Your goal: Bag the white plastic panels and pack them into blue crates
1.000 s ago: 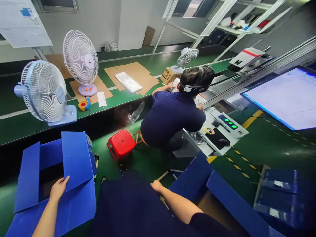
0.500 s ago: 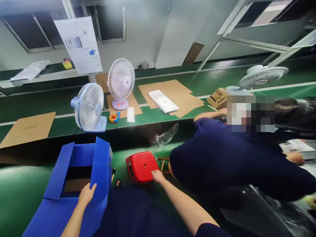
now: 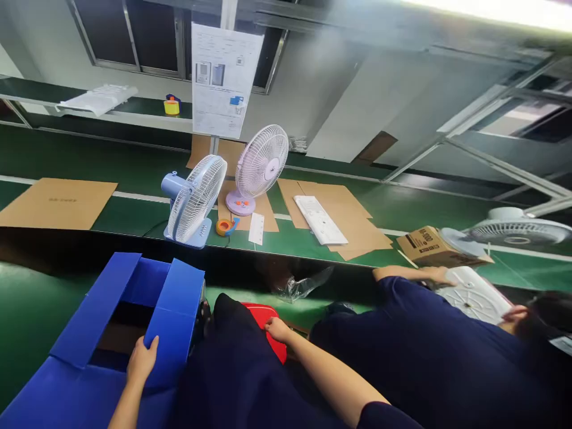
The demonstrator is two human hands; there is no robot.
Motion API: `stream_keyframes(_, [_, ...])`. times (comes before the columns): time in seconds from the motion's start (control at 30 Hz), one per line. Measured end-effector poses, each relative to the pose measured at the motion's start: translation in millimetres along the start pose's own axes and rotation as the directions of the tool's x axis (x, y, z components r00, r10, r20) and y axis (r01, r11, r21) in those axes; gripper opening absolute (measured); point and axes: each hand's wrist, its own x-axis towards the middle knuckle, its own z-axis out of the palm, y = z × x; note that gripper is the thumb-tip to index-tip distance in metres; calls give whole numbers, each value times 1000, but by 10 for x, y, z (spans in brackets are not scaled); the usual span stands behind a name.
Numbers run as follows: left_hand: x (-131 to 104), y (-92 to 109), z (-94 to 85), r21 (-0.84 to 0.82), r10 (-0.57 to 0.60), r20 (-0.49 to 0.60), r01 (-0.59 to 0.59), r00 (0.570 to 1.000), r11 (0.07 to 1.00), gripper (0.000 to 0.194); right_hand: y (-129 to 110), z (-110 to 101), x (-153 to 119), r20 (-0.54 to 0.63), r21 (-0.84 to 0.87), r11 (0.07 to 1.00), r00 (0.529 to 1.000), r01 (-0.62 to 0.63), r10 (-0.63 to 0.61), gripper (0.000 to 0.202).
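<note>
My left hand (image 3: 142, 360) grips the right-hand flap of a blue corrugated-plastic box (image 3: 172, 325), thumb up along the flap's edge. The box stands open at the top, with something brown visible inside. My right hand (image 3: 277, 330) is closed at the edge of a red plastic stool (image 3: 259, 311), its fingertips partly hidden. My dark-clothed leg covers much of the stool's seat.
A green workbench (image 3: 277, 241) runs ahead, bearing a blue fan (image 3: 192, 202), a purple fan (image 3: 261, 167), tape (image 3: 226, 226), a white panel (image 3: 319, 219) and cardboard sheets (image 3: 60, 202). Close on my right, a co-worker (image 3: 415, 345) holds a white panel (image 3: 473, 295).
My view has shifted left and my leg now covers part of the stool. Both hands keep their places on the box flap and stool. The co-worker now holds up a white panel.
</note>
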Motion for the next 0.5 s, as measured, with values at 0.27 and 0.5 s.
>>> stream_keyframes(0.27, [73,60,194,145,-159,-326,216,932,966,80,-195,-1059,1205,11,-212,952,975,219,-222,33])
stream_keyframes(0.5, [-80,730,470,308,186,-711,63,679,949,61,-340,-1641,2131,103,-385,614,693,689,-713,29])
